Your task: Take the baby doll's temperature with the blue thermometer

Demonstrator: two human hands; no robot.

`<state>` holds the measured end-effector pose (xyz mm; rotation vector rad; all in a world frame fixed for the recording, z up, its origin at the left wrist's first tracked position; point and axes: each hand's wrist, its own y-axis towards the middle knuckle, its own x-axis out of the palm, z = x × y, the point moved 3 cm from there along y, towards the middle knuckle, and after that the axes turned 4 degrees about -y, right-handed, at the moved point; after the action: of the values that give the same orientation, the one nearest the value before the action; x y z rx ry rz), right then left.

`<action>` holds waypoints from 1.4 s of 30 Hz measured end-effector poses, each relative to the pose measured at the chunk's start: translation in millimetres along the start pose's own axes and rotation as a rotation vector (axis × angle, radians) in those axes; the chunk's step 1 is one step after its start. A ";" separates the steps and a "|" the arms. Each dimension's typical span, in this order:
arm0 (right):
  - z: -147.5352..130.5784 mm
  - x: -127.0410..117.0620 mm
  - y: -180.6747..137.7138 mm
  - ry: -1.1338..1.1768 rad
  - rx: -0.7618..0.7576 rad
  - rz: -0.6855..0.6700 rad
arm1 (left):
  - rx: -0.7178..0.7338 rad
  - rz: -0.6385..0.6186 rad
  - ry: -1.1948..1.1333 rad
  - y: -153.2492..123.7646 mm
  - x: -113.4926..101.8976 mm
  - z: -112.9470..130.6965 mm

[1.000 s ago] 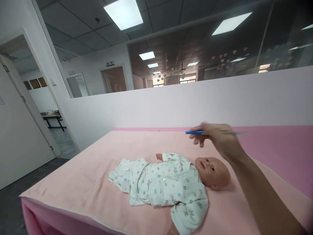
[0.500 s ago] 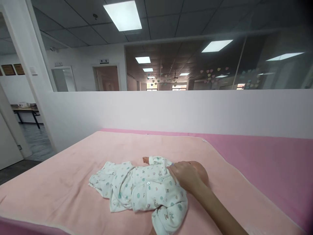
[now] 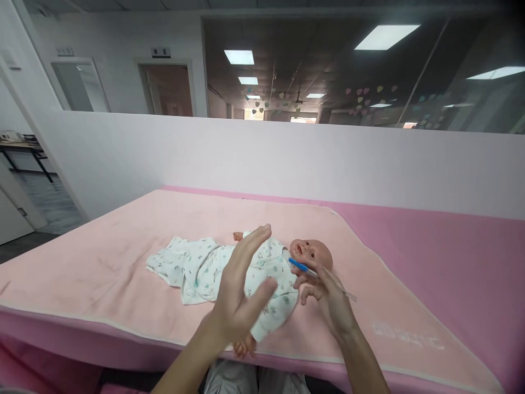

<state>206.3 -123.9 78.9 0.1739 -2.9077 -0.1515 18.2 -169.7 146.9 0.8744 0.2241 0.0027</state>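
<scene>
A baby doll (image 3: 310, 253) in a white printed romper (image 3: 197, 268) lies on its back on a pale pink towel (image 3: 123, 257), head to the right. My right hand (image 3: 326, 295) pinches a thin stick with a blue end (image 3: 301, 266), a thermometer by the look of it, with the blue tip beside the doll's neck and collar. My left hand (image 3: 241, 295) hovers above the doll's chest, fingers stretched out flat and empty. It hides part of the romper's front.
The towel covers a darker pink padded table (image 3: 451, 246) against a low white partition wall (image 3: 287, 158) topped with glass. An open doorway (image 3: 24, 180) with a table behind it lies at the far left. My grey-trousered lap (image 3: 254, 380) shows below the table's edge.
My right hand lifted off the doll's head and now holds the stick's blue tip at the neck. My left hand came into view over the chest. The camera tilted down.
</scene>
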 end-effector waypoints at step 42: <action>82.6 16.1 69.4 -0.886 -0.618 0.545 | -0.241 -0.318 0.258 9.0 76.8 -164.9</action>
<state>164.4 -50.1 10.2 -1.0093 -3.3578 -1.2709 61.7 -31.4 36.7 0.5894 0.5910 -0.1516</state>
